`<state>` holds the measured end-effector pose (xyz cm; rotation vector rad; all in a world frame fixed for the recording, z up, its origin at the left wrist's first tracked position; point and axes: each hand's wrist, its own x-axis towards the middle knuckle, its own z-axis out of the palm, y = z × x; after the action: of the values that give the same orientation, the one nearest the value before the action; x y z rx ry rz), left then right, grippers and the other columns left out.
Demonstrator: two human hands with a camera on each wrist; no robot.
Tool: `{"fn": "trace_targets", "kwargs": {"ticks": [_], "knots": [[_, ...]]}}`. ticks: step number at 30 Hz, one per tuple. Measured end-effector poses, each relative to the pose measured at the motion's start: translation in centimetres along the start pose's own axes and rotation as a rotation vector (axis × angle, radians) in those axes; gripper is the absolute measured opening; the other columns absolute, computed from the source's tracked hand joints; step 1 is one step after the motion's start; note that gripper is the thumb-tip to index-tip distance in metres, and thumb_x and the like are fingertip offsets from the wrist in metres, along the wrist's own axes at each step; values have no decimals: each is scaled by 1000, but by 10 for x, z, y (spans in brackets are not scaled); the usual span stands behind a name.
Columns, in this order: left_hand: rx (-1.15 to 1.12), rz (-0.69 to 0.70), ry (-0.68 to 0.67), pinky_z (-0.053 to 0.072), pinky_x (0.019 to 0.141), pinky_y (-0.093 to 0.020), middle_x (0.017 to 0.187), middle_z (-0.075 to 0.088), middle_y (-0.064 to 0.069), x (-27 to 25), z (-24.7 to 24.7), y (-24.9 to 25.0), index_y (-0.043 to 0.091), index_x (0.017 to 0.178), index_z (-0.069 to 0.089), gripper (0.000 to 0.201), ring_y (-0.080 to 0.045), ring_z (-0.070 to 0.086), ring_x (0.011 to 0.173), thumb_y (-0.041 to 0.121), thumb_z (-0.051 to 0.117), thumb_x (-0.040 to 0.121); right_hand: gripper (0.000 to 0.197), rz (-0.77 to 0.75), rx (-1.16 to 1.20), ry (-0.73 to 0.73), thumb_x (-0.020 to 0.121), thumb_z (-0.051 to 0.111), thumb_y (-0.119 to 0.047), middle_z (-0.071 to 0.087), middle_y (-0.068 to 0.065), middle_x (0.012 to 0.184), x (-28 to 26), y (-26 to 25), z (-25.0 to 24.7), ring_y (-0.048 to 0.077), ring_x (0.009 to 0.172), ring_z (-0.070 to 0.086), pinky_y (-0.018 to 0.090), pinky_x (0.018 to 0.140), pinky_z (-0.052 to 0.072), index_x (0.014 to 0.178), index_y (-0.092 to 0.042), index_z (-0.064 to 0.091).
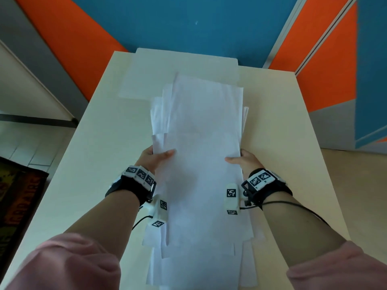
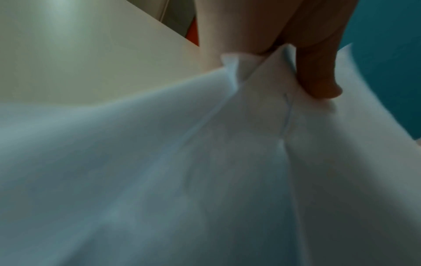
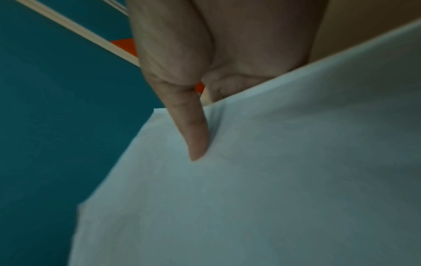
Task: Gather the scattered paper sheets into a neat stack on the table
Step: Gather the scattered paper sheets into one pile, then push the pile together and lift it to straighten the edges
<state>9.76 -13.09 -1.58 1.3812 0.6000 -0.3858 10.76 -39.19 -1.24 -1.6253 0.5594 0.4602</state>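
Observation:
A loose bundle of white paper sheets (image 1: 201,126) is held lifted over the cream table (image 1: 100,143), its edges uneven. My left hand (image 1: 156,156) grips the bundle's left edge, thumb on top and fingers underneath. My right hand (image 1: 243,159) grips the right edge the same way. In the left wrist view the left thumb (image 2: 318,72) presses on the crumpled paper sheets (image 2: 182,171). The right wrist view shows the right thumb (image 3: 196,129) lying on the paper sheets (image 3: 273,180). More sheets (image 1: 182,72) lie flat at the table's far end, and others (image 1: 199,258) lie near me.
The table's far edge meets a blue and orange wall (image 1: 188,24). Bare tabletop (image 1: 282,132) runs along both sides of the paper. A dark patterned rug (image 1: 18,197) lies on the floor to the left.

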Motion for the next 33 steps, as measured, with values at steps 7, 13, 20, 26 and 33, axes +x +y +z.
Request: {"fn": "trace_targets", "kwargs": {"ticks": [7,13,20,26,33], "knots": [[759,132,257,35,109,-37,137,34,-13,5,25,7,11,122,56,49,-33,40,125,32,67,80,34,-118,-114,48,79,66,0,65,0,102,0,1,5,22,100,61,34,93,47,105,-20,57],[491,87,103,48,97,-43,127,58,-17,13,23,10,6,130,42,63,-34,57,115,11,73,76,56,-27,-67,51,77,69,2,60,7,115,-3,8,-1,24,104,58,36,93,46,126,-9,46],[559,159,235,44,101,-40,138,48,-16,3,8,4,7,141,35,65,-32,52,122,26,63,86,41,40,-100,192,77,70,-2,65,13,117,1,18,-14,28,105,62,35,94,48,116,-4,59],[722,75,518,37,102,-41,127,55,-23,-53,-57,-32,3,129,50,52,-37,52,118,38,50,91,43,101,-108,346,83,64,-11,59,14,127,-1,20,-19,28,107,58,26,81,39,124,-4,51],[525,-53,740,29,108,-45,139,42,-27,-74,-71,-59,-2,140,35,63,-40,36,129,32,53,90,57,187,78,511,83,64,-12,52,14,137,-19,31,22,28,123,53,24,88,40,134,0,43]]}}
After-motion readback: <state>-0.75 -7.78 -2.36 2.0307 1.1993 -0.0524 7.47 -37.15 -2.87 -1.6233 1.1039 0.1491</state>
